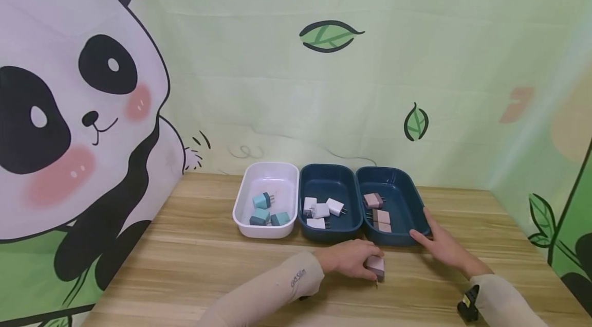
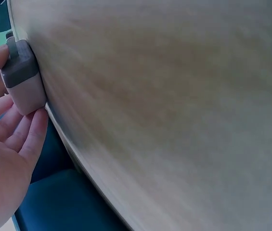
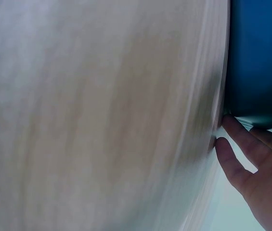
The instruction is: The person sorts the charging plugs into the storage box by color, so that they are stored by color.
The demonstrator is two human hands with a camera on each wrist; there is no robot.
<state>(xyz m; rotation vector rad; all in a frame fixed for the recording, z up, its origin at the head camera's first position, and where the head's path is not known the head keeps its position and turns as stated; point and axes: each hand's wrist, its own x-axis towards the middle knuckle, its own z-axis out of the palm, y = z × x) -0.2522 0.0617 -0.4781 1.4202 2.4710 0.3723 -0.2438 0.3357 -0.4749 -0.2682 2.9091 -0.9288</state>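
My left hand [image 1: 350,258] pinches a pink and dark grey plug-in charger [image 1: 375,267] just in front of the bins, close over the table. In the left wrist view the thumb lies on the charger's grey end [image 2: 20,65] and the fingertips on its pink end. My right hand [image 1: 441,243] rests against the right side of the right dark blue bin [image 1: 418,211], fingers spread and fairly straight. Inside that bin lie a few pink chargers [image 1: 381,216] along its left wall.
A middle dark blue bin [image 1: 330,234] holds several white chargers [image 1: 321,210]. Beside it on the left, a white bin [image 1: 265,232] holds teal chargers [image 1: 260,216]. All three stand side by side on the wooden table [image 1: 194,244], near a printed cloth backdrop [image 1: 259,85].
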